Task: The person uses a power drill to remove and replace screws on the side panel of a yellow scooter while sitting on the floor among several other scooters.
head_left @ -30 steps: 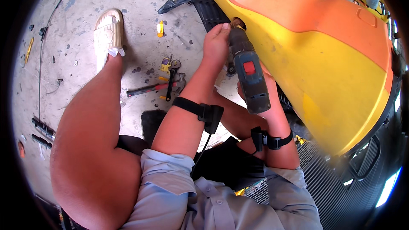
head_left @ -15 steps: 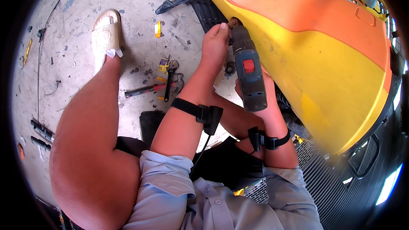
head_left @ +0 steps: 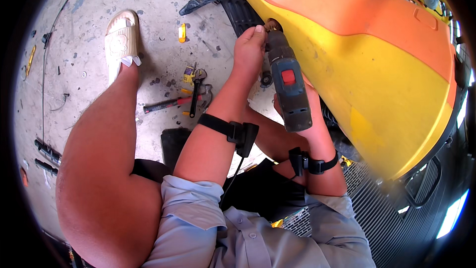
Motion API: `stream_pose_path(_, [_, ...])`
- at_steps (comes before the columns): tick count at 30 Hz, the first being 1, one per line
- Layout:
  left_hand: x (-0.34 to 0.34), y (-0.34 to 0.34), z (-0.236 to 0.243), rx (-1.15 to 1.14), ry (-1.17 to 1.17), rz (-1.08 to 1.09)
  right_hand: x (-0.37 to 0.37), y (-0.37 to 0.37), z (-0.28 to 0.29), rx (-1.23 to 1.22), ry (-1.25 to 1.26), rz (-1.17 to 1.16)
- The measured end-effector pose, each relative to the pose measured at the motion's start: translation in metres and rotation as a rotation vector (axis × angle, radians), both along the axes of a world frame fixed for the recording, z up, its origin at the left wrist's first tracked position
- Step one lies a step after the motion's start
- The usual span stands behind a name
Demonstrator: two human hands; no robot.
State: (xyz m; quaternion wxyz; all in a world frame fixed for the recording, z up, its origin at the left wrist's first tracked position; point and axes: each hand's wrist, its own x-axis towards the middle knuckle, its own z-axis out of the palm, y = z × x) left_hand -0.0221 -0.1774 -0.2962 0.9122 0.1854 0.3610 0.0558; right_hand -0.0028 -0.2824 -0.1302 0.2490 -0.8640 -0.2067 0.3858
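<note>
A dark grey-blue power drill [head_left: 292, 92] with a red patch on top points up at the lower side of a yellow and orange body panel [head_left: 337, 54]. My right hand [head_left: 312, 98] is closed round the drill from below, mostly hidden under it. Its chuck end reaches a round hole [head_left: 272, 24] in the panel's yellow edge. Beside the drill's nose, my left hand [head_left: 249, 47] is closed, thumb uppermost, at the hole. What its fingers pinch is hidden from this view.
On the floor lie a red-handled hammer [head_left: 171, 104], an adjustable wrench [head_left: 197, 92] and a small yellow piece [head_left: 182, 33]. A black footrest-like bracket [head_left: 238, 10] juts from under the panel. A ribbed dark mat [head_left: 386, 228] lies at right; a cable [head_left: 44, 79] runs at far left.
The drill's front end has shifted very slightly left and its rear slightly down. Both hands keep nearly the same place at the hole.
</note>
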Motion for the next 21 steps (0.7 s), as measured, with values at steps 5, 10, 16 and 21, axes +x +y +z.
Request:
stream_pose_path(5, [0.002,-0.003,-0.003,-0.056,-0.016,0.041,-0.002,0.001,-0.003,0.049,0.045,-0.037])
stream_pose_path(10, [0.002,-0.005,0.001,-0.050,-0.016,0.080,-0.001,0.006,0.001,-0.001,0.153,-0.212])
stream_pose_path(16, [0.002,0.000,0.011,-0.039,0.011,0.072,-0.003,0.007,0.002,-0.013,0.145,-0.178])
stream_pose_path(21, [0.002,-0.001,0.003,0.006,0.021,0.026,-0.001,0.005,0.001,-0.024,0.245,-0.299])
